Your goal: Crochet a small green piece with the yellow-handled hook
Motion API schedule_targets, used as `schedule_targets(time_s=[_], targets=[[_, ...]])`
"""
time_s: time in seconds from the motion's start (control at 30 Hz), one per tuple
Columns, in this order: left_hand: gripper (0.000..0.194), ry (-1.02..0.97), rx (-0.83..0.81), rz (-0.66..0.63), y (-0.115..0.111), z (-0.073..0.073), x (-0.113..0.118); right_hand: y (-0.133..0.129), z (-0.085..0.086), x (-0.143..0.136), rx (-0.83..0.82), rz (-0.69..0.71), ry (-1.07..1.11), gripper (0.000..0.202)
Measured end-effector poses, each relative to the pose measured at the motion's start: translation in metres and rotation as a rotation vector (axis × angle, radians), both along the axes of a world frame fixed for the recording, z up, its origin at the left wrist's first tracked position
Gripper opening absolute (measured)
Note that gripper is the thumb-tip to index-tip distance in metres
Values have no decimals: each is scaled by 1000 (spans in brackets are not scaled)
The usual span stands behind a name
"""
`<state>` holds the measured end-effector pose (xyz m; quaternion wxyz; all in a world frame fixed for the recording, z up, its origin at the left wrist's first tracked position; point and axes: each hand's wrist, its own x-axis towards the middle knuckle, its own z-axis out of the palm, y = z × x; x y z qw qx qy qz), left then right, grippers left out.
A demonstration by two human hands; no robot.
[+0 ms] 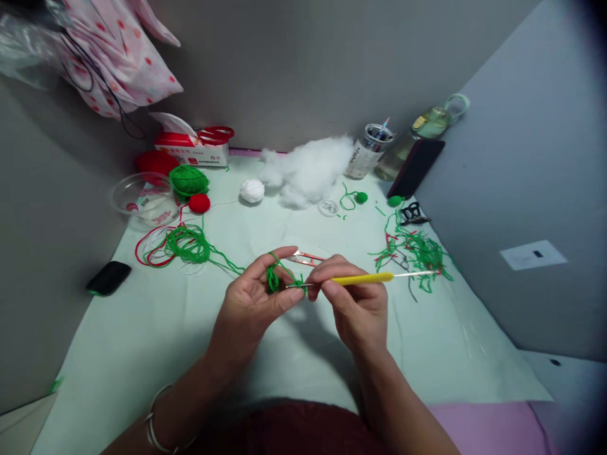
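Hook [364, 279], green yarn [272, 279].
My right grip [363, 309] pinches the hook's slim yellow handle; my left grip [249, 300] pinches the yarn's knotted loops.

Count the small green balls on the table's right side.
2: one green ball right of the white stuffing, another green ball near the lower end of the phone. More may be hidden under the green yarn scraps.

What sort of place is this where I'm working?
Probably a craft nook between grey walls: your right hand holds a crochet hook, a ball of green yarn sits on the table, and fluffy white stuffing lies near its back edge.
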<state>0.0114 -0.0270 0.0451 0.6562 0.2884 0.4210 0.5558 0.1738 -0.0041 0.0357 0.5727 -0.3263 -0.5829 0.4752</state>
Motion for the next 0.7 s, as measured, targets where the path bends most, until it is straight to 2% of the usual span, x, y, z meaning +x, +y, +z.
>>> schedule_targets(time_s=[0.1,0.2,0.43,0.7], targets=[[46,-23,-6,-8,1,0,1,-1,2,-2,105,-91,-101,14],[40,-70,-17,-19,2,1,2,-2,-1,-4,91,-125,-81,15],[34,-79,-24,-31,2,2,1,2,-3,-4,-122,12,174,13],[30,-15,-15,-12,-1,0,-3,0,-1,-2,-79,53,159,19]])
